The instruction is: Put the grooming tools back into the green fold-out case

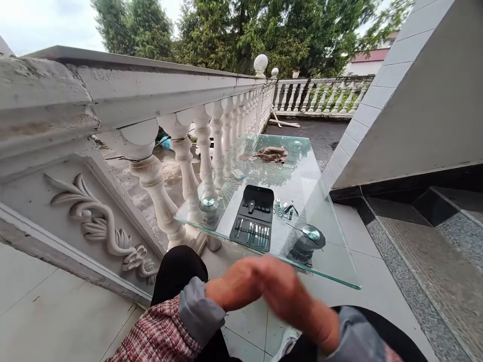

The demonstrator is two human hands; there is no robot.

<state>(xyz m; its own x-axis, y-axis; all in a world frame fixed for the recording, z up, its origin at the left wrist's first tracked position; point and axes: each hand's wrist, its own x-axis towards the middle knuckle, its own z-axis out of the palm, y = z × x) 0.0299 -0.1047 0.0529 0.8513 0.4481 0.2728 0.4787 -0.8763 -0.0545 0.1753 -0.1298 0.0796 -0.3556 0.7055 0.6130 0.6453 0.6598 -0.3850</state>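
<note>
My left hand (241, 281) and my right hand (281, 286) meet in front of my knees, just short of the glass table's near edge. Both are smeared by motion, and their fingers are hidden, so what they hold, if anything, does not show. Beyond them on the glass table (298, 176) lies an unfolded black manicure case (260, 193) with several slim tools (257, 234) in its lower half. To the right of the case are nail clippers (278, 205) and a few other small metal tools (291, 210).
A crumpled brown cloth (270, 154) and a small flat packet (238, 173) lie farther back on the glass. Round metal-topped supports (311, 232) stand under the tabletop. A white balustrade (151, 186) runs along the left; stone steps (433, 236) rise on the right.
</note>
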